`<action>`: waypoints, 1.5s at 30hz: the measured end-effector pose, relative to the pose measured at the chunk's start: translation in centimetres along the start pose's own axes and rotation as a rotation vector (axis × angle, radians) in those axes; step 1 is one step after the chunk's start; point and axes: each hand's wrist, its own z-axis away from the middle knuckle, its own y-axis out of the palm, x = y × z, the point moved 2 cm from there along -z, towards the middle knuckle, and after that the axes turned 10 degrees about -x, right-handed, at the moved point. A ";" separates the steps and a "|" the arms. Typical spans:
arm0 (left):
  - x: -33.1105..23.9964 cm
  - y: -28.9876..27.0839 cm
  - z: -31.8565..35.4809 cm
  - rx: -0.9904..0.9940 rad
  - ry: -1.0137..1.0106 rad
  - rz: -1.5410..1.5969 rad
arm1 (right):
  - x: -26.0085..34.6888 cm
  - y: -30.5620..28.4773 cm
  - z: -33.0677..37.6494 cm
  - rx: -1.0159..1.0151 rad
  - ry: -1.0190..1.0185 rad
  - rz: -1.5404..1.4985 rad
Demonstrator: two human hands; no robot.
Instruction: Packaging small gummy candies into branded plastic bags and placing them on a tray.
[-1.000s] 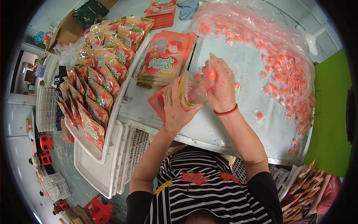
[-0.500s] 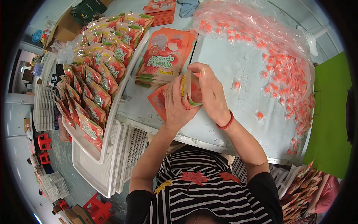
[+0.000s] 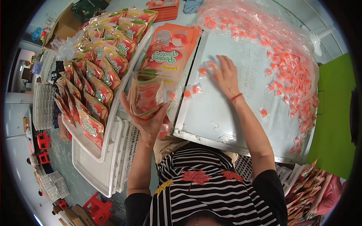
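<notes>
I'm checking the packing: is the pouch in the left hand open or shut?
Open: the plastic pouch in the left hand has its edges spread apart, with blurred red shapes visible inside.

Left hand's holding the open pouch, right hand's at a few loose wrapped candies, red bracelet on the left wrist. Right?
One thing's off: the red bracelet is on the right wrist, not the left. The head view shows it. The rest holds: the left hand is holding the open pouch, and the right hand is at a few loose wrapped candies.
</notes>
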 end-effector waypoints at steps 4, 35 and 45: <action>2.4 -0.5 1.4 -0.075 -0.091 0.145 | 3.0 2.5 0.3 0.254 -0.136 0.039; -1.5 1.4 0.8 0.089 0.117 0.112 | 5.9 -0.1 4.8 0.175 -0.292 0.198; -3.3 8.4 1.6 0.168 -0.003 0.347 | 1.4 -2.6 2.4 0.034 0.311 -0.164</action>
